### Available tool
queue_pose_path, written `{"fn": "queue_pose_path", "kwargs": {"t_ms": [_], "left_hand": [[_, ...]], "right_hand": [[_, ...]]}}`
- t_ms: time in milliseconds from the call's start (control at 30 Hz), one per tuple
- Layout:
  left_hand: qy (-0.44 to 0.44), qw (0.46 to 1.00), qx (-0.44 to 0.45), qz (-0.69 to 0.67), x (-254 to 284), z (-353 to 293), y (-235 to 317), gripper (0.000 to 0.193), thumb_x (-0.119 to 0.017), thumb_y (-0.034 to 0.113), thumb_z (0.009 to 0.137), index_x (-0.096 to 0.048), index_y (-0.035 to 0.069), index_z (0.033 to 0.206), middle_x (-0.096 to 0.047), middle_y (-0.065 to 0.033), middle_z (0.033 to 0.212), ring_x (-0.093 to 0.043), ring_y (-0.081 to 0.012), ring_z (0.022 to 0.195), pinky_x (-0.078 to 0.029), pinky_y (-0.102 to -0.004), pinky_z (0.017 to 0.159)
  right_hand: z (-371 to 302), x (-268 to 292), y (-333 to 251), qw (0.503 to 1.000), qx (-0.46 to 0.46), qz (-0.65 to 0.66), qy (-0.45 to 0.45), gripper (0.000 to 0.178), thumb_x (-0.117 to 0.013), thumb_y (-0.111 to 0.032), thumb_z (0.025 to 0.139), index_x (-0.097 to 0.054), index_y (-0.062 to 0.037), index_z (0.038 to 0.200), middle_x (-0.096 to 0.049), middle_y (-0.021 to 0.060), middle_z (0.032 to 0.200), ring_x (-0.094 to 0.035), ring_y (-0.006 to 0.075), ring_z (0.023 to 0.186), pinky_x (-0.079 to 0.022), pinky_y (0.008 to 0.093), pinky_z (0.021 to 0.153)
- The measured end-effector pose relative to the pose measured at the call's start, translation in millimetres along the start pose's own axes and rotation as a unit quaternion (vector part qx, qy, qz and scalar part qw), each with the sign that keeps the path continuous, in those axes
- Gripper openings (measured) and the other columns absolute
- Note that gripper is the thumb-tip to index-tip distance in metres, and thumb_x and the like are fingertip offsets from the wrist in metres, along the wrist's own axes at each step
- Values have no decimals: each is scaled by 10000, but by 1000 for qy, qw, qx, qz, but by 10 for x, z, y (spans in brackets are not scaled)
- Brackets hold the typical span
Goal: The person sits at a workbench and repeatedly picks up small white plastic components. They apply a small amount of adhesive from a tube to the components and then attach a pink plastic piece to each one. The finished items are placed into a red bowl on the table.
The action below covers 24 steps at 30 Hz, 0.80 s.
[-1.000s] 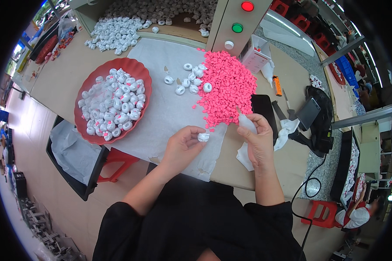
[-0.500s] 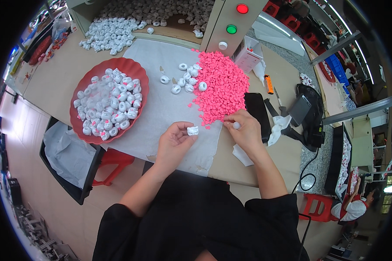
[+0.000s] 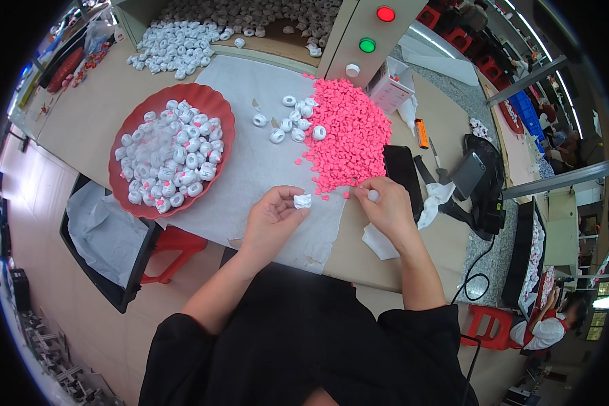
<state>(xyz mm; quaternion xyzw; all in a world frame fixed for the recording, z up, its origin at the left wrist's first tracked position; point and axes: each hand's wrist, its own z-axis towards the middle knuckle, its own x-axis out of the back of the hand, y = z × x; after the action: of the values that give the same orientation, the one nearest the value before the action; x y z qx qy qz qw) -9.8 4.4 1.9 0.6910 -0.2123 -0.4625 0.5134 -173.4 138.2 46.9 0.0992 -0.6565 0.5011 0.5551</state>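
Over the paper (image 3: pixel 260 159), the left hand (image 3: pixel 267 224) pinches a white piece (image 3: pixel 302 201); to its right, the right hand (image 3: pixel 390 208), curled around a bottle (image 3: pixel 373 195), adjoins the pink pile (image 3: pixel 353 132).

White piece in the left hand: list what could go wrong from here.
The left hand holds the white piece at its fingertips; it might slip. The right hand is at the edge of the pink pile and could scatter it. The dish is heaped; a knock might spill it.
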Motion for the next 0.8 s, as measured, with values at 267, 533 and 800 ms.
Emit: {"fn": "queue_pose_path", "kwargs": {"t_ms": [267, 533, 800], "left_hand": [[-8, 1000, 11, 12, -3, 18, -8, 268, -569, -55, 796, -480, -21, 1047, -558, -53, 944, -549, -93, 876, -455, -218, 773], [-10, 1000, 8, 15, 1, 14, -2, 272, -579, -46, 799, -482, -21, 1052, -566, -67, 938, -558, -117, 879, -469, -241, 767], [-60, 998, -6, 9, -2, 20, 15, 240, -512, 0, 856, -486, -46, 1090, -578, -90, 978, -568, -127, 887, -465, -256, 797]], "right_hand": [[129, 24, 152, 984, 167, -6, -65, 143, -649, -54, 706, -632, -36, 847, -602, 75, 766, -585, 231, 702, -456, 298, 644], [-116, -130, -190, 896, -74, 432, -75, 110, -567, -46, 812, -609, 15, 894, -608, 39, 793, -571, 96, 725, -441, 211, 660], [-179, -327, -260, 825, -87, 546, -117, 162, -590, -27, 812, -572, 15, 967, -612, 72, 839, -590, 102, 764, -461, 219, 652]]}}
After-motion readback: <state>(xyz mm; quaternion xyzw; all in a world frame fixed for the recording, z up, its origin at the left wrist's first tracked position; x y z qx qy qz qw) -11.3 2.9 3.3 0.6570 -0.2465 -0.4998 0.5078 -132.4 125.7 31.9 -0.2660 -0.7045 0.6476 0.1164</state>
